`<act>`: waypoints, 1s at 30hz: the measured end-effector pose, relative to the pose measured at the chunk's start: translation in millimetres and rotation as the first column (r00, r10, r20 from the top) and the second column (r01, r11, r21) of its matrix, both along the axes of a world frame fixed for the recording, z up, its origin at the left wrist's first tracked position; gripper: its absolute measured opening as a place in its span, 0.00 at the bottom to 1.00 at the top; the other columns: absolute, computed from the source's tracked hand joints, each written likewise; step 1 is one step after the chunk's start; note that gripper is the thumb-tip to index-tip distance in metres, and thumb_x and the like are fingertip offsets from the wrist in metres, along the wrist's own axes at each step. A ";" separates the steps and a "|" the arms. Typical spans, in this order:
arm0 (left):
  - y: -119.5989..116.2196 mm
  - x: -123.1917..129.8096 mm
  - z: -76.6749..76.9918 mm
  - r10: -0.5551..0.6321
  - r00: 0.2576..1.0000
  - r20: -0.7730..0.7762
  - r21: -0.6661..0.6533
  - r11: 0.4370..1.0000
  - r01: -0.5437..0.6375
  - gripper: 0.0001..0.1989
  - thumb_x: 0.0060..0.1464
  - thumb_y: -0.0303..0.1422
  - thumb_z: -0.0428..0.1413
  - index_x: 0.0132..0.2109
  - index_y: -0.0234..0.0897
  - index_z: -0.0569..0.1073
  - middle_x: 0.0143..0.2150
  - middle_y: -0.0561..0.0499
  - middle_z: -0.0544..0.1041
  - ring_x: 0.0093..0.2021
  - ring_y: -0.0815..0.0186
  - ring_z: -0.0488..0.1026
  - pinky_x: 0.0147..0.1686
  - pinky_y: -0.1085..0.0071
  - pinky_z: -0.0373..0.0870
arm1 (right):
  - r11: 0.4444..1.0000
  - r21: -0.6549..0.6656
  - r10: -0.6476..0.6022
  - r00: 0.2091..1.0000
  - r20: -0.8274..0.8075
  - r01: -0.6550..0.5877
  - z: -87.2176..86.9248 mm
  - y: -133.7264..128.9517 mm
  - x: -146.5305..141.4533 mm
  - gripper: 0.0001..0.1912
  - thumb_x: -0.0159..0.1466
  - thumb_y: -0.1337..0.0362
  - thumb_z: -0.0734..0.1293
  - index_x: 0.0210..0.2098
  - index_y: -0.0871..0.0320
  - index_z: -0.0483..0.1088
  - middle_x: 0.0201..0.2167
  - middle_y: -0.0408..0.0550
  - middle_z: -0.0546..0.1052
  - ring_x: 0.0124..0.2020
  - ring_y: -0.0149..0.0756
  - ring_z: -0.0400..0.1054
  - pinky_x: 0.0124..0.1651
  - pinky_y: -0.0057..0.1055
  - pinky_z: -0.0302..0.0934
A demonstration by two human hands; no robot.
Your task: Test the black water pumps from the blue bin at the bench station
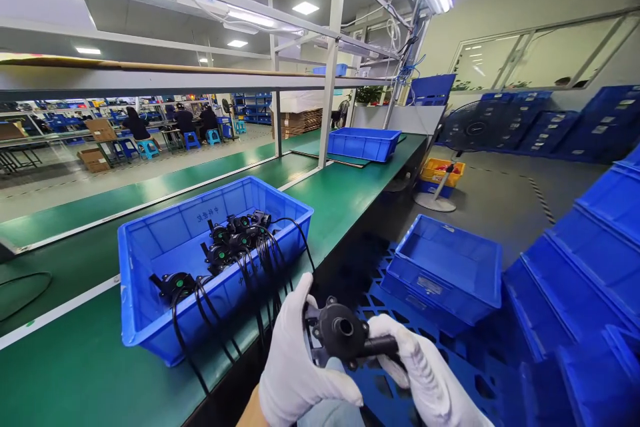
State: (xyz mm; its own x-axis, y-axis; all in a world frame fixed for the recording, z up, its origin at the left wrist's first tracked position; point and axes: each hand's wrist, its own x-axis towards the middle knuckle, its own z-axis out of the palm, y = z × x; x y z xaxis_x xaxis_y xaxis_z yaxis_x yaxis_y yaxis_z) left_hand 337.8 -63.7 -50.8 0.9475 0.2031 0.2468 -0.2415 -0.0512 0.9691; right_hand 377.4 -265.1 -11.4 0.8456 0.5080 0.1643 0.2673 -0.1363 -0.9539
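A black round pump-like part (pixel 341 328) with a central port and a side tube is held up between my two white-gloved hands. My left hand (pixel 297 364) cups its left side, thumb up and fingers below. Around the side tube at the right, the fingers of my right hand (pixel 417 360) are closed. To the left, a blue bin (pixel 150 330) on the green bench holds several similar black parts (pixel 220 254), some with green dots. Their black cables (pixel 265 274) hang over the bin's near edge.
The green bench (pixel 340 200) runs away to the back, with another blue bin (pixel 364 145) farther along. Blue crates (pixel 443 274) stand on the floor at right, beside more stacked crates (pixel 575 280). A floor fan (pixel 470 127) is behind them. People sit at far benches.
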 end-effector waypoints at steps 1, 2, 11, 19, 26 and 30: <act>-1.7 -1.2 1.5 0.011 1.000 -0.022 0.011 1.000 -0.010 0.76 0.19 0.70 0.70 0.74 0.37 0.62 0.61 0.38 0.69 0.58 0.42 0.70 0.68 0.50 0.60 | 0.999 -0.029 -0.037 0.999 0.001 0.037 1.7 0.8 1.1 0.39 0.71 0.28 0.52 0.31 0.55 0.72 0.27 0.46 0.70 0.28 0.35 0.63 0.33 0.28 0.63; -3.1 -2.6 2.8 0.020 0.999 -0.041 0.026 0.999 -0.019 0.75 0.20 0.68 0.71 0.74 0.37 0.62 0.62 0.37 0.69 0.59 0.41 0.70 0.68 0.50 0.59 | 0.995 -0.070 -0.071 0.997 0.007 0.071 2.8 1.2 2.8 0.38 0.69 0.27 0.54 0.29 0.55 0.69 0.25 0.45 0.68 0.27 0.34 0.62 0.31 0.28 0.62; 32.1 -15.2 -21.8 0.063 0.925 0.374 0.085 0.991 -0.101 0.66 0.38 0.67 0.68 0.78 0.53 0.50 0.78 0.40 0.54 0.77 0.39 0.54 0.77 0.48 0.46 | 0.993 0.044 0.087 0.914 0.395 -0.114 -12.9 -19.1 26.8 0.29 0.72 0.36 0.61 0.38 0.50 0.83 0.33 0.49 0.81 0.35 0.37 0.76 0.43 0.28 0.72; 14.1 -23.6 -16.4 -0.019 0.999 0.027 -0.016 1.000 0.019 0.51 0.57 0.66 0.57 0.77 0.46 0.54 0.75 0.39 0.62 0.70 0.45 0.65 0.72 0.49 0.58 | 0.986 0.091 -0.147 0.987 0.061 0.141 -10.3 6.3 28.4 0.36 0.69 0.31 0.61 0.24 0.57 0.69 0.20 0.45 0.73 0.22 0.32 0.67 0.28 0.25 0.66; -5.7 -4.0 7.5 -0.220 0.962 -0.162 -0.670 0.740 0.057 0.35 0.61 0.60 0.57 0.61 0.38 0.76 0.60 0.41 0.80 0.66 0.50 0.73 0.67 0.54 0.71 | 0.998 0.024 -0.058 0.996 -0.069 0.060 20.2 27.7 21.1 0.42 0.71 0.29 0.54 0.18 0.56 0.61 0.16 0.43 0.66 0.21 0.30 0.57 0.31 0.29 0.58; -1.4 1.6 10.8 -0.191 0.970 -0.153 -0.737 0.675 0.017 0.32 0.56 0.59 0.62 0.53 0.37 0.80 0.57 0.42 0.82 0.69 0.51 0.71 0.66 0.60 0.73 | 0.989 -0.145 -0.010 0.999 -0.049 0.003 24.2 27.1 20.0 0.38 0.67 0.28 0.59 0.28 0.57 0.72 0.28 0.48 0.77 0.31 0.37 0.67 0.39 0.32 0.64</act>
State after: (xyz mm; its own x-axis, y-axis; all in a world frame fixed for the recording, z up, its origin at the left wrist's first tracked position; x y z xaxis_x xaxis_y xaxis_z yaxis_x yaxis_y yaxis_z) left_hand 339.3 -65.1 -40.0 0.9823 0.1322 -0.1324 0.0016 0.7018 0.7124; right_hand 397.4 -238.0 12.9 0.8543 0.5176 0.0474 0.2188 -0.2754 -0.9361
